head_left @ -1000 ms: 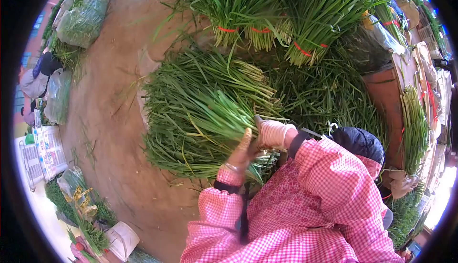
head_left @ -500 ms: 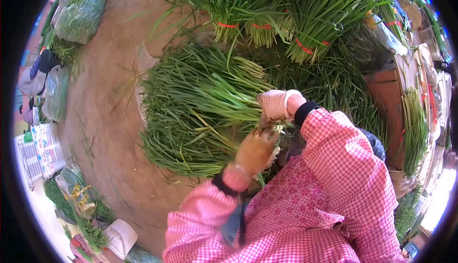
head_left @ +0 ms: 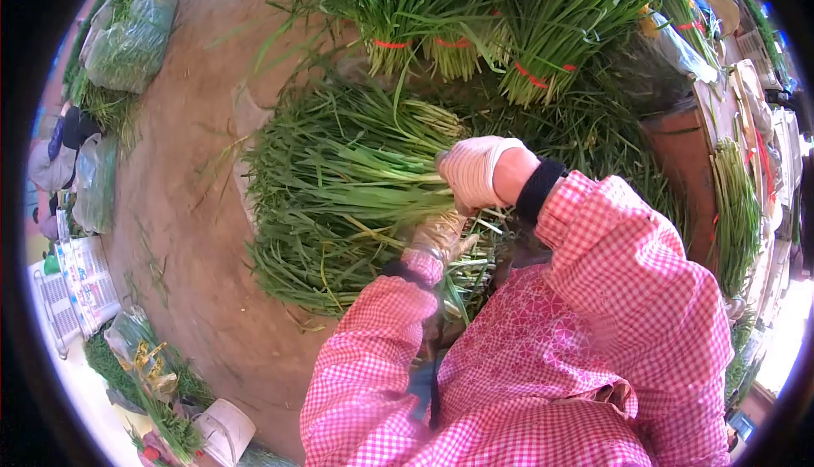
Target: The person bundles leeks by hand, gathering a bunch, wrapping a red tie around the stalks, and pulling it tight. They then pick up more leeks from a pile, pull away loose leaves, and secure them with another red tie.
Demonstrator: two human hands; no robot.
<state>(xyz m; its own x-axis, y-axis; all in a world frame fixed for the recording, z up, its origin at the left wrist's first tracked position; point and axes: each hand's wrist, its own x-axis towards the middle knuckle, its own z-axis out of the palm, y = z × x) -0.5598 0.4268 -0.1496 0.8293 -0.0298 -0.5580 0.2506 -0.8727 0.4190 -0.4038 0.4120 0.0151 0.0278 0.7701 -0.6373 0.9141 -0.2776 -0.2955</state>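
Big greens pile (head_left: 292, 255) sits on the floor (head_left: 191, 238), w/ a handful (head_left: 390, 200) atop, prob. light, floppy, easily bruised, stiffer toward the base, so best held there, where R hand (head_left: 477, 172) wraps its fingers round it; L hand (head_left: 439, 234) just beside, can't tell its fingers.

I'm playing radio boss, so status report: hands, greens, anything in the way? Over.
Right hand gripping long-leaved greens. Left hand close by, grip unclear. Nothing visibly blocking.

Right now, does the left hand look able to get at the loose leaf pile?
Probably yes: the left hand is close by the leaf pile, with nothing visible blocking it; the right hand, closed on stems, is farther forward.
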